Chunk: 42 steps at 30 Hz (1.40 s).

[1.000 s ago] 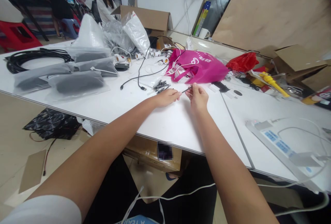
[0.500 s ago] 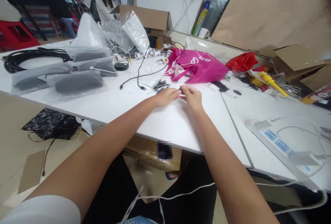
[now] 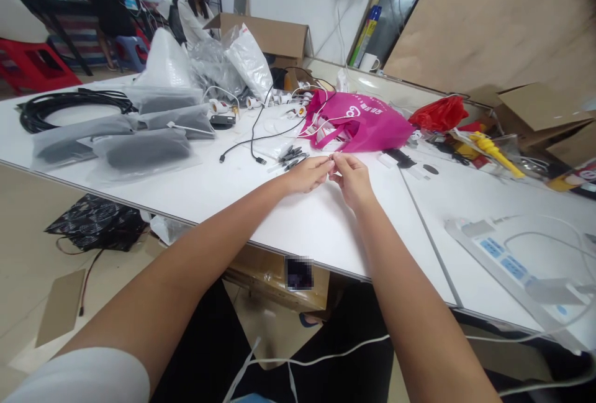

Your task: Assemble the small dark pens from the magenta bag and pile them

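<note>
My left hand (image 3: 310, 175) and my right hand (image 3: 351, 177) meet fingertip to fingertip just above the white table (image 3: 298, 223). The fingers of both are closed in a pinch around something small that the fingers hide. Just left of my left hand lies a small pile of dark pen-like pieces (image 3: 293, 156). Behind my hands rests a magenta bag (image 3: 379, 123) with white lettering, its opening turned toward the left. A black cable (image 3: 254, 136) with a USB plug trails on the table beyond the pile.
Several frosted pouches (image 3: 144, 148) and a coiled black cable (image 3: 32, 111) lie at the left. Farther back are clear plastic bags (image 3: 249, 58) and a cardboard box (image 3: 265, 33). At the right are a power strip (image 3: 507, 260), a red bag (image 3: 437, 114) and a yellow tool (image 3: 496, 151). Two people sit far back.
My hands have drawn closer together, and the fingertips now touch around the small thing. The whole view has shifted slightly; the things on the table look unmoved.
</note>
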Available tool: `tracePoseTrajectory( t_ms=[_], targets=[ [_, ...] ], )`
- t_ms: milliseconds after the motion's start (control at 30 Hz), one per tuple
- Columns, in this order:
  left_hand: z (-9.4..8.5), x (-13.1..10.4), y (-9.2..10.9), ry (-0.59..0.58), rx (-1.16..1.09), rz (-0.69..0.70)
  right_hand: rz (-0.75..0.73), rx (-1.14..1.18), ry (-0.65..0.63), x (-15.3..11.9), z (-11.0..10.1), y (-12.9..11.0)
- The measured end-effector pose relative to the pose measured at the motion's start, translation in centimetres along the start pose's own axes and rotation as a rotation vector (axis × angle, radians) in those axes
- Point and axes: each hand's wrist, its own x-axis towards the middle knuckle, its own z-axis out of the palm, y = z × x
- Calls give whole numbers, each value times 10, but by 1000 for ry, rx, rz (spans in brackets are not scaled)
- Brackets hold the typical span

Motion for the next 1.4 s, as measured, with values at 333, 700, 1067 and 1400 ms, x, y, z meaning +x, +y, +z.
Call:
tracePoseTrajectory(
  t_ms=[333,700,1067,1400],
  targets=[
    [-4,-5,10,-98,-220,-64,-29,77,-116,-3,-4,-3],
    [-14,-6,11,-217,-270,-176,38,50,-163,-9,0,-11],
    [-10,0,2,-45,81,1,15,-11,-23,-5,1,-4],
    [-18,9,-15,43,480,310,30,-44,0,-3,3,3]
  ],
)
